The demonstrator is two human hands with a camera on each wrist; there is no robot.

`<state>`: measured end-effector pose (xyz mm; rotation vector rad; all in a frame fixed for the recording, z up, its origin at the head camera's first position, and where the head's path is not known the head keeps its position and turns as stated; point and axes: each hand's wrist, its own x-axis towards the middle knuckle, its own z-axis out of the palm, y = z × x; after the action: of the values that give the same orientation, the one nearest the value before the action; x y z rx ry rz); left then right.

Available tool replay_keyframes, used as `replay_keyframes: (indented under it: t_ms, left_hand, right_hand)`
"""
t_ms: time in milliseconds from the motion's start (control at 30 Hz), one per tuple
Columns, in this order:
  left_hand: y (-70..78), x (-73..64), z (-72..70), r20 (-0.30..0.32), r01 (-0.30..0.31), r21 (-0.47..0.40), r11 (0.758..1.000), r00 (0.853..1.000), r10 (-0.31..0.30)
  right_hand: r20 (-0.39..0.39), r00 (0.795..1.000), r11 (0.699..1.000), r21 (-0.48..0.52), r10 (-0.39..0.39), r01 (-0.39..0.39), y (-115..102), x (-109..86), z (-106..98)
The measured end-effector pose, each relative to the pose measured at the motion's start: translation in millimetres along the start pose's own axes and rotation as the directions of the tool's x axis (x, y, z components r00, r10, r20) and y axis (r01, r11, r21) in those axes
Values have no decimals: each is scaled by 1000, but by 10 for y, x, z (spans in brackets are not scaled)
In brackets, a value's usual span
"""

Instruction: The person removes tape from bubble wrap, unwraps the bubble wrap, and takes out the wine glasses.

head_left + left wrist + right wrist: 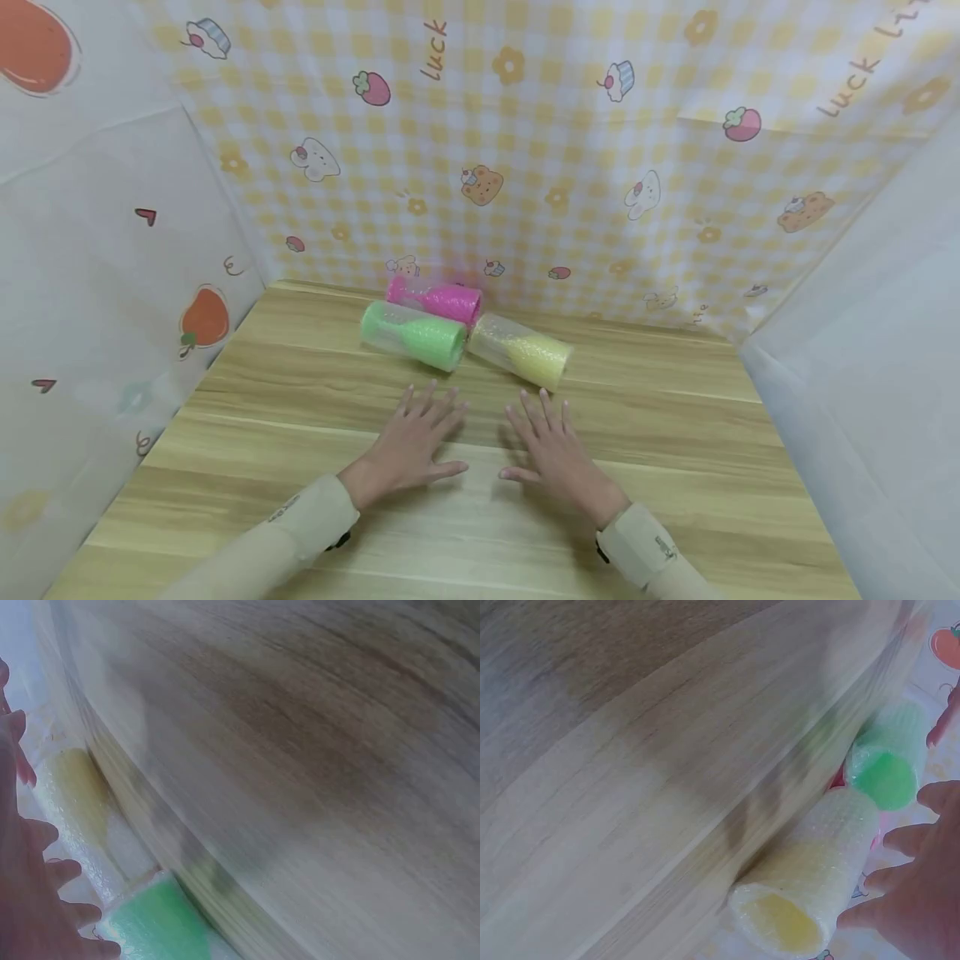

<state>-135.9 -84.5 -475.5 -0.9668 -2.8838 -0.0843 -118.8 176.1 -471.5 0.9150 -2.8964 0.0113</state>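
Note:
Three clear cylinders that look like sand timers in bubble wrap lie on their sides near the back of the wooden table. The green sand timer (414, 337) is at left, the pink sand timer (435, 300) lies behind it, and the yellow sand timer (521, 350) is at right. My left hand (411, 442) has its fingers spread, just in front of the green one and apart from it. Similarly spread, my right hand (555, 454) is in front of the yellow one. Both hands hold nothing. In the right wrist view the pink one is mostly hidden.
A wooden table (480, 533) lies beneath the hands. Behind it hangs a yellow checked cloth (525, 167). White printed cloth (90, 292) walls the left side, and a pale sheet (862, 358) walls the right.

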Motion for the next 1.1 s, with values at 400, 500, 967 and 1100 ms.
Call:
replay_keyframes:
  t_ms: [400,500,967,1100]
  left_hand:
    - [26,273,-29,-32,53,-179,983,998,-59]
    - [16,404,-33,-33,83,-262,961,995,-95]
    - [85,948,-137,-71,220,-548,807,949,-307]
    - [155,1057,-131,-63,285,-558,779,922,-383]
  right_hand:
    - [-24,998,984,169,55,-50,85,80,-60]
    - [-45,992,954,283,121,-104,146,124,-77]
    - [2,870,579,746,493,-330,468,377,-74]
    - [1,874,615,710,486,-343,498,452,-80]
